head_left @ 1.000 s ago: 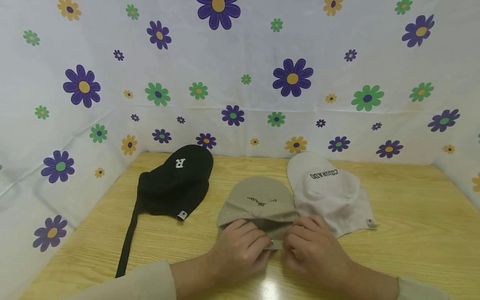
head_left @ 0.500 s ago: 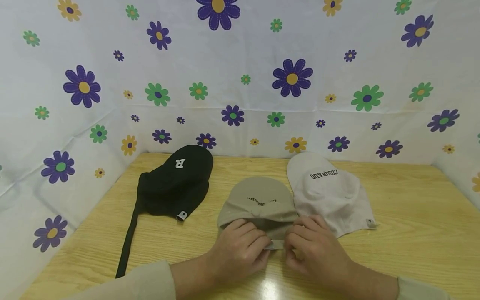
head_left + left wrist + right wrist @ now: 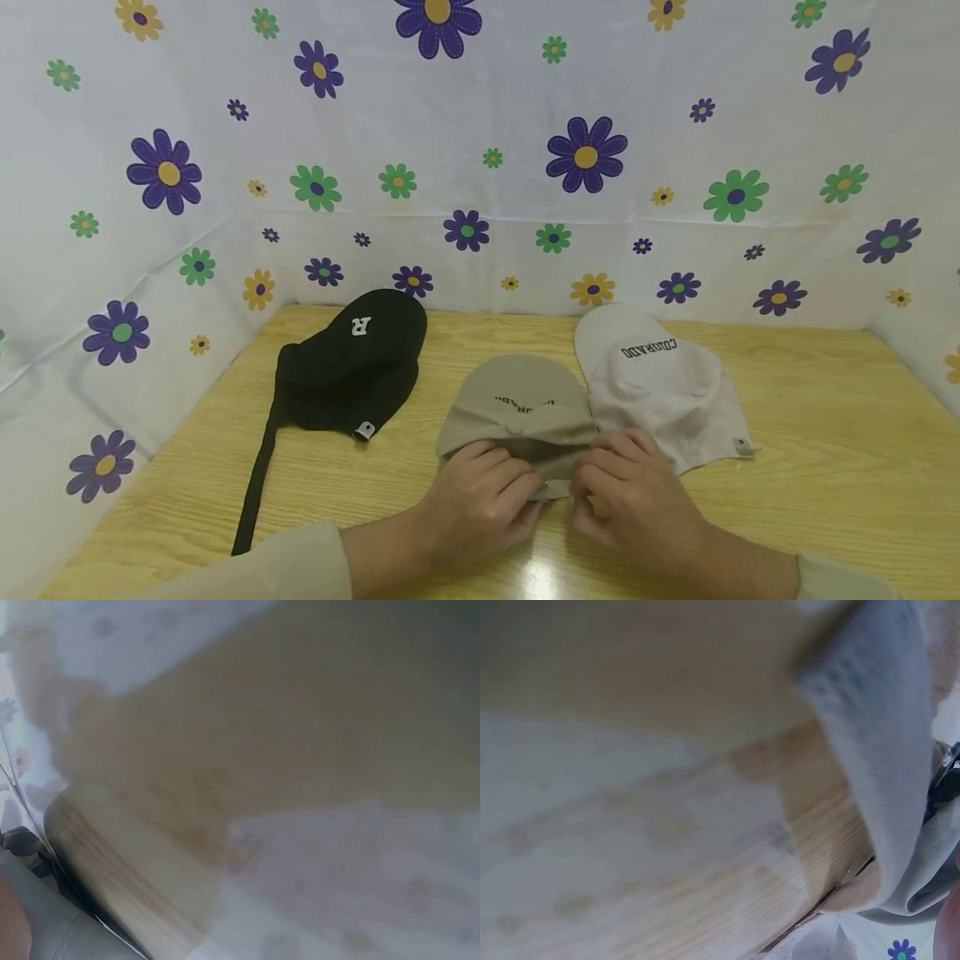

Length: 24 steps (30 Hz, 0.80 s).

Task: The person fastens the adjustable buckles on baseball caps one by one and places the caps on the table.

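A khaki cap [image 3: 517,383] lies on the table in the head view, brim away from me, dark lettering partly folded out of sight. At its back opening, a short khaki strap [image 3: 557,490] with a metal buckle [image 3: 539,495] spans between my hands. My left hand [image 3: 480,496] grips the buckle side, its curled fingers over the cap's rear edge. On the other side, my right hand [image 3: 633,500] pinches the strap's end, fingertips against the cap's edge. Both thumbs are mostly hidden. The wrist views are blurred and show neither the cap nor the fingers clearly.
To the left lies a black cap [image 3: 352,367] with a white R and a long strap [image 3: 255,492] trailing toward me. A pale cap [image 3: 652,375] lettered COLORADO touches the khaki one at right. A flowered cloth [image 3: 480,108] walls the wooden table [image 3: 840,417].
My right hand has shifted very slightly right, and a little more of the strap shows between my hands. The left hand and the other caps have stayed put.
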Tool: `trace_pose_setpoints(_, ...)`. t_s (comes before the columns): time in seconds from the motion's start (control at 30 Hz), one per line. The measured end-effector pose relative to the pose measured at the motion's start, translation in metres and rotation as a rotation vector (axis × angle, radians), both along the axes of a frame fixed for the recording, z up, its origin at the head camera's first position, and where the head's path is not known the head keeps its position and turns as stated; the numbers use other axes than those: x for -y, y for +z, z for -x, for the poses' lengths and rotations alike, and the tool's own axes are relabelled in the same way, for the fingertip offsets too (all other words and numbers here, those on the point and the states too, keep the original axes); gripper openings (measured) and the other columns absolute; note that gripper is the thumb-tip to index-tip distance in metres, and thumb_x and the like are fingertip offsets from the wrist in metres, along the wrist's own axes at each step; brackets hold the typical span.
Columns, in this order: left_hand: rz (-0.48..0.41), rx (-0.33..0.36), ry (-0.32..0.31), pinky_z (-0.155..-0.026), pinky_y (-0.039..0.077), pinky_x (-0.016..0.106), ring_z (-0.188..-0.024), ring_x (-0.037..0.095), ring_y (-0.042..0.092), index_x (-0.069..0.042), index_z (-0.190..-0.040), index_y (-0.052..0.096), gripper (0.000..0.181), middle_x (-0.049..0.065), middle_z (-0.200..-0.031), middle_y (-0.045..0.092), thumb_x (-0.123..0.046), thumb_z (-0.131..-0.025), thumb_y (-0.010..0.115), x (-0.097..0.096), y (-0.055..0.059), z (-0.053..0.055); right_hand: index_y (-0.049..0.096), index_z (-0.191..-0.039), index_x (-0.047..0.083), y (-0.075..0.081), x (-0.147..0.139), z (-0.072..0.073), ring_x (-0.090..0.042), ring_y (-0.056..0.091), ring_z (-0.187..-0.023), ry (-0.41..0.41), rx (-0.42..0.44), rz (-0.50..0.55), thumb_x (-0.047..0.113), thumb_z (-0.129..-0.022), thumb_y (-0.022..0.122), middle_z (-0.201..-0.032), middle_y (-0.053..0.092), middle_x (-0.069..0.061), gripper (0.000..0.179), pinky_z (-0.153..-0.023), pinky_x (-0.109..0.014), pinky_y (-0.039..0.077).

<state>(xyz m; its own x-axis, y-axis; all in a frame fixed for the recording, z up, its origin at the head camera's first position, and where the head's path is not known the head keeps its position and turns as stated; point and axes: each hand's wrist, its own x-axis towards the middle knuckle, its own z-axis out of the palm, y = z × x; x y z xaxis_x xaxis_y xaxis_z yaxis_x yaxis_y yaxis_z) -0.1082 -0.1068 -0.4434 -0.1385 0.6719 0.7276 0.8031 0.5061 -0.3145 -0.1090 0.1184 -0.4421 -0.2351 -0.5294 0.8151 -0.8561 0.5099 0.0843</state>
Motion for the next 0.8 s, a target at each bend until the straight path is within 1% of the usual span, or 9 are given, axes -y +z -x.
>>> trace_pose_setpoints(0.07, 0.0, 0.002, -0.003, -0.068, 0.05, 0.026, -0.07, 0.009, 0.063, -0.013, -0.084, 0.069, 0.011, -0.005, -0.079, 0.067, -0.02, -0.084, 0.06, 0.0001, 0.0002, 0.0001, 0.054, -0.068, 0.018, 0.0005, -0.0004, -0.0002, -0.016, 0.058, -0.08, -0.005, 0.002, 0.0, 0.011, -0.069, 0.053, -0.074, 0.061, 0.01, 0.007, -0.078, -0.032, 0.041)
trace_pose_setpoints(0.23, -0.011, 0.035, -0.002, -0.067, 0.049, 0.026, -0.069, 0.01, 0.061, -0.014, -0.084, 0.069, 0.008, -0.005, -0.079, 0.065, -0.019, -0.082, 0.063, 0.0007, 0.0005, 0.0002, 0.054, -0.067, 0.018, 0.0018, -0.0012, -0.0005, -0.016, 0.059, -0.08, -0.015, 0.012, 0.009, 0.011, -0.067, 0.054, -0.073, 0.061, 0.01, 0.007, -0.077, -0.032, 0.04)
trace_pose_setpoints(0.43, -0.025, 0.026, -0.004, -0.068, 0.049, 0.027, -0.069, 0.01, 0.061, -0.015, -0.083, 0.068, 0.008, -0.006, -0.078, 0.064, -0.019, -0.084, 0.061, -0.0007, 0.0008, 0.0009, 0.055, -0.067, 0.019, 0.0044, -0.0023, -0.002, -0.015, 0.059, -0.08, -0.033, 0.05, 0.018, 0.01, -0.066, 0.056, -0.069, 0.06, 0.01, 0.009, -0.077, -0.031, 0.039)
trace_pose_setpoints(0.53, -0.007, 0.031, 0.0, -0.068, 0.049, 0.027, -0.069, 0.01, 0.061, -0.016, -0.082, 0.068, 0.01, -0.006, -0.078, 0.063, -0.02, -0.087, 0.06, -0.0013, 0.0012, 0.0003, 0.055, -0.067, 0.019, 0.0046, -0.0026, -0.0017, -0.015, 0.058, -0.079, -0.045, 0.066, 0.016, 0.01, -0.065, 0.057, -0.068, 0.058, 0.01, 0.01, -0.077, -0.031, 0.037)
trace_pose_setpoints(0.7, 0.043, 0.038, 0.002, -0.065, 0.048, 0.026, -0.066, 0.009, 0.058, -0.017, -0.079, 0.066, 0.017, -0.006, -0.076, 0.06, -0.02, -0.091, 0.055, -0.0011, 0.0011, -0.0012, 0.052, -0.065, 0.019, 0.0016, -0.002, 0.0002, -0.016, 0.056, -0.076, -0.046, 0.025, 0.022, 0.011, -0.062, 0.056, -0.066, 0.054, 0.01, 0.009, -0.074, -0.031, 0.036)
trace_pose_setpoints(0.8, 0.039, 0.046, -0.001, -0.062, 0.047, 0.026, -0.064, 0.009, 0.056, -0.017, -0.079, 0.066, 0.017, -0.005, -0.075, 0.059, -0.019, -0.091, 0.053, 0.0002, 0.0012, -0.0022, 0.052, -0.065, 0.019, 0.0001, -0.0013, 0.0007, -0.015, 0.056, -0.076, -0.045, 0.012, 0.018, 0.011, -0.062, 0.056, -0.066, 0.053, 0.01, 0.01, -0.073, -0.031, 0.037)
